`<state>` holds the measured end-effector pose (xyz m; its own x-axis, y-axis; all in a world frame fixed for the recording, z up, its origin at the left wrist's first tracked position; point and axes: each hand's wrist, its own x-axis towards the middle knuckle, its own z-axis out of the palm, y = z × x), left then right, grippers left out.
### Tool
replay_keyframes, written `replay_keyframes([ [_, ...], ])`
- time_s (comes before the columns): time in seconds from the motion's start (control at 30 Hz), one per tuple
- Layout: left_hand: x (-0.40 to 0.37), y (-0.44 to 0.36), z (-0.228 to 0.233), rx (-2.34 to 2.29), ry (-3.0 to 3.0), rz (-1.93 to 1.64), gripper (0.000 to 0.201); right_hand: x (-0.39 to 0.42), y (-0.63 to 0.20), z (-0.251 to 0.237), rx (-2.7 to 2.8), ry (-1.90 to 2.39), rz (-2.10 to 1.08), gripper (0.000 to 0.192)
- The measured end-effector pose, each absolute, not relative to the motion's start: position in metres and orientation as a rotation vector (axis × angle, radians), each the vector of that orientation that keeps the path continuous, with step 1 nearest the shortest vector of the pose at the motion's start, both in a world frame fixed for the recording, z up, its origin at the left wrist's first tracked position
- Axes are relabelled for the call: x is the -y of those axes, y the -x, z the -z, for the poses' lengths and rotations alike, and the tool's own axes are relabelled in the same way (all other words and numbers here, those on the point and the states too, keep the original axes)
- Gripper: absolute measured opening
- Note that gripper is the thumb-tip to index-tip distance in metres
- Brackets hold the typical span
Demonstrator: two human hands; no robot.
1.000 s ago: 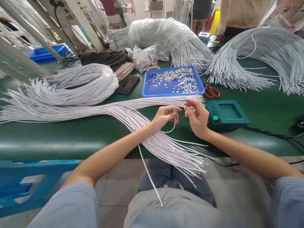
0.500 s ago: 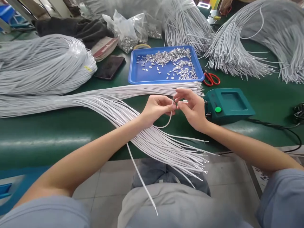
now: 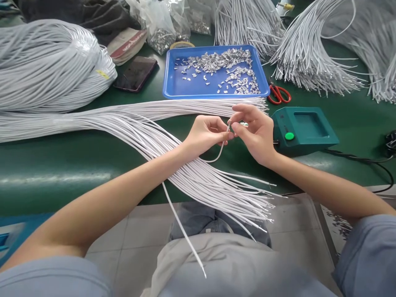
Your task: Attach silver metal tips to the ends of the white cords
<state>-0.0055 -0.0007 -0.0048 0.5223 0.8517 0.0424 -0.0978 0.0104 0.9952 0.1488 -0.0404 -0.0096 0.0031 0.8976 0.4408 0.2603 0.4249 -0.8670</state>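
Observation:
My left hand point(image 3: 210, 134) pinches a thin white cable point(image 3: 222, 149) close to its end, which points up between my two hands. Thumb and fingers of my right hand point(image 3: 252, 130) are curled right beside that cable end. Small shiny metal terminals point(image 3: 244, 123) show within the right fingers; how many is hidden. Whether a terminal sits on the cable tip is too small to tell. Under my left forearm lies a fanned bundle of white cables point(image 3: 198, 177), with bare ends toward the right. Beyond the hands, a blue tray point(image 3: 176, 88) holds many loose metal terminals.
A green machine point(image 3: 321, 142) with a bright green button stands right of my right hand. Red-handled scissors point(image 3: 280, 95) lie behind it. A phone point(image 3: 136, 74), a coiled cable bundle point(image 3: 55, 66), bags of metal parts point(image 3: 162, 37) and more cables point(image 3: 309, 62) surround the tray.
The head view has tilted, so the bench things sit higher in the picture. The left hand keeps its pinch on the cable, and the right fingers stay close to the cable's end.

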Motion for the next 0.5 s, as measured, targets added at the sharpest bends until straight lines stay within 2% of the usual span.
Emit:
replay_keyframes([
  [0.5, 0.0050, 0.0040, 0.0033, -0.680, -1.429, -0.863, 0.048, 0.0405, -0.1481, 0.0052, 1.539, 1.095, -0.667, 0.021],
])
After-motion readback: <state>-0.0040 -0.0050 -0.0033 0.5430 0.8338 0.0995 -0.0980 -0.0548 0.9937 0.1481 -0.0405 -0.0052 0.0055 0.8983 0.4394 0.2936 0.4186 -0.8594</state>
